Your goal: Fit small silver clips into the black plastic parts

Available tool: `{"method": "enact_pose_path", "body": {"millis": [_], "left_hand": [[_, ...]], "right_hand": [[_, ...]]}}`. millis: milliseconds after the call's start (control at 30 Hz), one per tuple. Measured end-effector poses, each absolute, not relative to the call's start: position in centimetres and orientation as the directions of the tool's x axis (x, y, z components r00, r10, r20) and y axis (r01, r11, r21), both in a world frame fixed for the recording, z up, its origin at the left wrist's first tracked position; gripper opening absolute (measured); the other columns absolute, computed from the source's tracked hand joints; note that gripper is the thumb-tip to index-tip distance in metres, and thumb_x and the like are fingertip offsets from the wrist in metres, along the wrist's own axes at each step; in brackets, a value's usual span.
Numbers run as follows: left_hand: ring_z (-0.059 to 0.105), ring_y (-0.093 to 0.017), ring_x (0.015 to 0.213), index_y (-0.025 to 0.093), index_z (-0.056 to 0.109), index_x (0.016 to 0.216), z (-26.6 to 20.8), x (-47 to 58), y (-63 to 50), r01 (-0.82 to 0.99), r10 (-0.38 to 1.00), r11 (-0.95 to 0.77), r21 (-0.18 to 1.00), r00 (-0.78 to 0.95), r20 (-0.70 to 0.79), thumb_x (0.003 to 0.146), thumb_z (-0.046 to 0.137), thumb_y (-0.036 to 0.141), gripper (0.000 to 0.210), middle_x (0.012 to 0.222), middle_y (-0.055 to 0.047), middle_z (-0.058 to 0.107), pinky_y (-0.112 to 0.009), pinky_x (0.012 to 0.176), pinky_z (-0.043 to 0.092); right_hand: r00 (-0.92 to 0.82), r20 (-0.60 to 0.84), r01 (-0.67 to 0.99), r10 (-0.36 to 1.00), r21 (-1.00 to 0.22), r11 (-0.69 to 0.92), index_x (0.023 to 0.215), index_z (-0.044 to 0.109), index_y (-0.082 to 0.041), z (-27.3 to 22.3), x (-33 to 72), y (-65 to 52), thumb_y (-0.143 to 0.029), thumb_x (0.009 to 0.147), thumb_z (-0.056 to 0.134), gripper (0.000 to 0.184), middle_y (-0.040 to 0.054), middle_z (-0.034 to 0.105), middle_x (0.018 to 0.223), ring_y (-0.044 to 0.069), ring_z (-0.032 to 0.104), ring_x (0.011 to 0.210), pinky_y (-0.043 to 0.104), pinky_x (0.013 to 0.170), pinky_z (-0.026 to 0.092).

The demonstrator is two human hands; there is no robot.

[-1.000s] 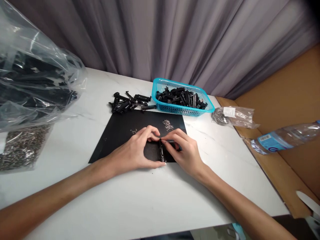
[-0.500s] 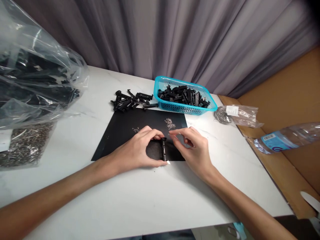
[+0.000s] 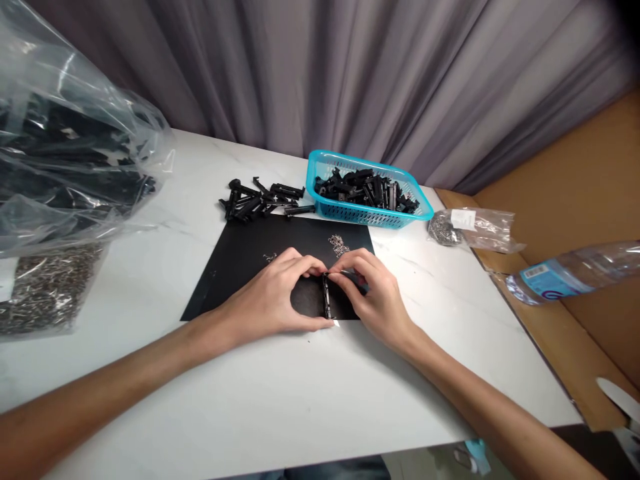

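My left hand [image 3: 280, 293] grips a narrow black plastic part [image 3: 327, 297] by its two ends, thumb at the near end and fingers at the far end. The part stands lengthwise over the near edge of a black mat [image 3: 215, 287]. My right hand [image 3: 373, 290] is closed in a pinch at the part's far end, close to my left fingertips. Whatever lies in that pinch is too small or hidden to make out. Just beyond my right hand lies a small pile of tiny metal pieces [image 3: 339, 245]; a smaller cluster [image 3: 270, 257] sits beyond my left hand.
Loose black parts [image 3: 250, 200] lie behind the mat, beside a blue basket [image 3: 370, 215] of similar parts. Plastic bags [image 3: 55, 287] stand at left. A small bag [image 3: 485, 230], a bottle [image 3: 560, 277] and cardboard [image 3: 540, 340] are at right. A curtain [image 3: 280, 73] hangs behind.
My right hand has moved left, from beside the black part to its far end, and its pinch now meets the part there. My left hand keeps its hold.
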State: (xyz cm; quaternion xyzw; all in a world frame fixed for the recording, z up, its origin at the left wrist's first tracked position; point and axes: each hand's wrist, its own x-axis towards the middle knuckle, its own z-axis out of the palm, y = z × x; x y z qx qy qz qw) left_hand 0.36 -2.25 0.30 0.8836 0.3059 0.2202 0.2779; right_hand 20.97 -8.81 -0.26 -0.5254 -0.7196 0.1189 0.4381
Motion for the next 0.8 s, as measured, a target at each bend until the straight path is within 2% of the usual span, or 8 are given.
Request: {"method": "enact_pose_path", "body": {"millis": [267, 500, 733, 800], "left_hand": [[0.065, -0.024, 0.104, 0.025, 0.064, 0.116, 0.49, 0.49, -2.41, 0.421, 0.676, -0.645, 0.637, 0.703, 0.22, 0.067, 0.091, 0.046, 0.059, 0.109, -0.003, 0.06, -0.042, 0.1, 0.057], [0.065, -0.024, 0.104, 0.025, 0.064, 0.116, 0.69, 0.52, -2.47, 0.413, 0.677, -0.639, 0.65, 0.703, 0.219, 0.067, 0.091, 0.043, 0.058, 0.109, -0.003, 0.061, -0.043, 0.1, 0.058], [0.066, -0.024, 0.101, 0.025, 0.065, 0.113, 0.61, 0.59, -2.48, 0.422, 0.694, -0.621, 0.66, 0.688, 0.212, 0.064, 0.091, 0.043, 0.058, 0.107, -0.003, 0.061, -0.042, 0.1, 0.058], [0.066, -0.023, 0.101, 0.025, 0.065, 0.113, 0.61, 0.59, -2.44, 0.425, 0.696, -0.618, 0.662, 0.687, 0.209, 0.064, 0.092, 0.042, 0.058, 0.108, -0.002, 0.06, -0.042, 0.1, 0.058]], "right_hand": [[-0.071, 0.469, 0.61, 0.88, -0.678, 0.411, 0.099, 0.065, -0.023, -0.72, 20.87, -8.86, -0.017, 0.103, 0.059, 0.01, 0.0048, 0.069, 0.104, 0.02, 0.066, 0.1, 0.035, 0.083, 0.054], [-0.081, 0.498, 0.699, 0.864, -0.589, 0.405, 0.102, 0.063, -0.023, -1.07, 20.55, -8.96, -0.018, 0.104, 0.054, 0.01, 0.0061, 0.068, 0.106, 0.019, 0.067, 0.093, 0.033, 0.075, 0.054], [-0.129, 0.541, 0.814, 0.831, -0.421, 0.4, 0.103, 0.066, -0.021, -1.15, 20.36, -8.97, -0.02, 0.104, 0.054, 0.012, 0.007, 0.07, 0.106, 0.017, 0.068, 0.082, 0.03, 0.063, 0.051], [-0.137, 0.545, 0.806, 0.827, -0.424, 0.413, 0.102, 0.069, -0.02, -1.12, 20.41, -8.98, -0.019, 0.104, 0.055, 0.014, 0.0068, 0.071, 0.105, 0.017, 0.068, 0.081, 0.031, 0.062, 0.05]]}}
